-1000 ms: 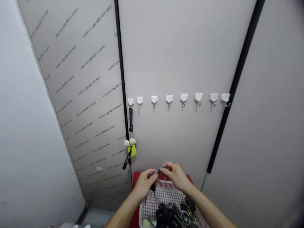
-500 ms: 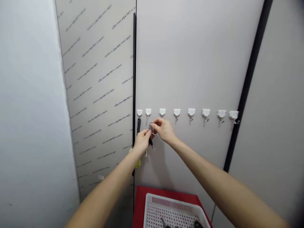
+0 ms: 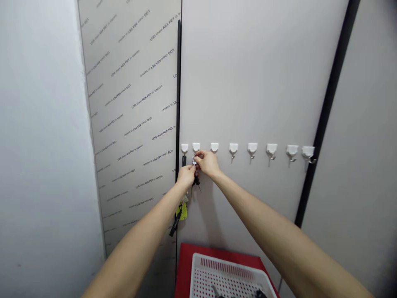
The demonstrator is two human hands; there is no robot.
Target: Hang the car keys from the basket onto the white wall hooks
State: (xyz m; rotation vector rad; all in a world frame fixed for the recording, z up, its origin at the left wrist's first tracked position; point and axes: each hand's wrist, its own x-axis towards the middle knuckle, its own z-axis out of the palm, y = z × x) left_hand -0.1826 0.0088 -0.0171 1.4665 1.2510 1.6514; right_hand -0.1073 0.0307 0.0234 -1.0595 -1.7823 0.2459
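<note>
Both my hands are raised to a row of white wall hooks [image 3: 252, 148]. My left hand [image 3: 186, 176] and my right hand [image 3: 207, 162] pinch a small key ring with a dark key [image 3: 196, 174] between them, right under the second hook from the left [image 3: 196, 147]. The first hook [image 3: 184, 148] carries a black strap with a yellow-green charm [image 3: 182, 211] hanging behind my left forearm. The remaining hooks to the right hang bare.
A white perforated basket [image 3: 229, 271] with dark keys in it sits on a red surface [image 3: 186, 269] below the hooks. Black vertical strips [image 3: 325, 120] divide the grey wall panels. A white wall stands close on the left.
Both hands rose from the basket with the key ring up to the hook row, then shifted slightly up to the second hook. The view tilted upward.
</note>
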